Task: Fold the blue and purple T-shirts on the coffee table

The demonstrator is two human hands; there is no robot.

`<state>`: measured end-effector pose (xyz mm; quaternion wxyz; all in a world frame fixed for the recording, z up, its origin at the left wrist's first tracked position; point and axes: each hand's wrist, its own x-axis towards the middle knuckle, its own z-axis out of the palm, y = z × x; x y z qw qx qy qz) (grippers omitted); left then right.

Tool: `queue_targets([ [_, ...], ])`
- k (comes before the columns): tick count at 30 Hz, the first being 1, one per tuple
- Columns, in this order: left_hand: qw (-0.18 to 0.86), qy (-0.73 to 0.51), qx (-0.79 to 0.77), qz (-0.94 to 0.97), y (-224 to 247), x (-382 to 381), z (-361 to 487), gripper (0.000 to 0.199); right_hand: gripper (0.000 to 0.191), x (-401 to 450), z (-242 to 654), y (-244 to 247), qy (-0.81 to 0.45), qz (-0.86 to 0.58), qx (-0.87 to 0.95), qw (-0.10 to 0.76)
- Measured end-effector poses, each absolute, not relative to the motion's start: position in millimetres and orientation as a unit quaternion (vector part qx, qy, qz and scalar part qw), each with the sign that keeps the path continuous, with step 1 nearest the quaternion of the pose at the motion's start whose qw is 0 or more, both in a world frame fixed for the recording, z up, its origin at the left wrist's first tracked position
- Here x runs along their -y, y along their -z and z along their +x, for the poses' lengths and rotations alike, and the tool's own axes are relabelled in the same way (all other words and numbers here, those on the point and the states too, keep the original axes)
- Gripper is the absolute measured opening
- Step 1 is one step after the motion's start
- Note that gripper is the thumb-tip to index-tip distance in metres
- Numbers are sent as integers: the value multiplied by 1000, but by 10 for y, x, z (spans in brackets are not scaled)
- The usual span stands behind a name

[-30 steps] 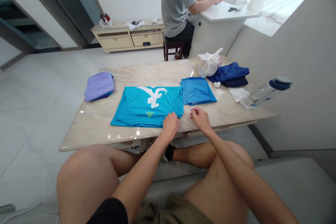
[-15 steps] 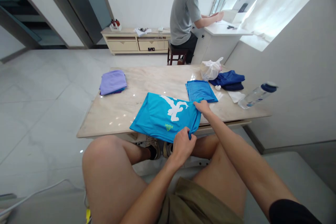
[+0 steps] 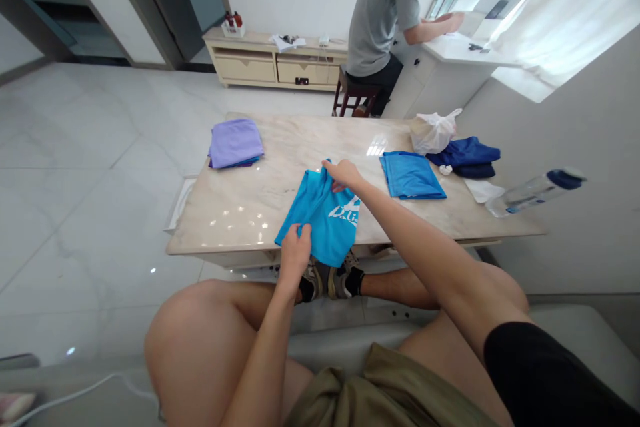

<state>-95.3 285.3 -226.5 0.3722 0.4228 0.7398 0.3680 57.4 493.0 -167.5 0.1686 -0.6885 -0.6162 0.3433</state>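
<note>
A bright blue T-shirt (image 3: 320, 227) with white print lies at the front edge of the marble-topped table, folded over so that part of the print is hidden. My left hand (image 3: 295, 252) is closed on its near side, with thumb and fingers pinching the cloth. At the far side my right hand (image 3: 346, 175) grips a gathered bit of the same shirt. A folded blue garment (image 3: 413, 175) lies to the right, apart from both hands. On the far left rests a stack of folded clothes with a purple one (image 3: 236, 141) on top.
The marble table (image 3: 200, 213) also bears a white plastic bag (image 3: 434, 132), dark blue cloth (image 3: 467, 155), white paper (image 3: 481, 191) and a clear water bottle (image 3: 535, 193) on its right. Beyond it, a person in a grey shirt (image 3: 385, 10) sits on a stool at a white desk.
Both hands have moved left with the shirt's right-hand edge, folding it over the rest. White lettering now shows instead of the white figure. The view has shifted, too.
</note>
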Motion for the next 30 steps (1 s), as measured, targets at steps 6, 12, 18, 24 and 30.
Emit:
queue_targets([
  [6,345,-276,-775,452,2568,-2905,-1067,51,32,-5087,620,2149,-268,-619,719,167],
  [12,307,-247,-777,491,2505,-2910,-1060,35,43,-5214,792,2490,-168,-582,789,102],
  [18,294,-290,-766,493,2353,-2943,-1294,34,27,-5372,646,2533,-180,-572,789,138],
  [24,179,-277,-799,503,2406,-2834,-1455,38,39,-5344,750,2410,-96,-593,783,164],
  [30,143,-232,-657,703,2455,-3032,-1117,56,47,-4765,1202,2576,-98,-443,883,121],
])
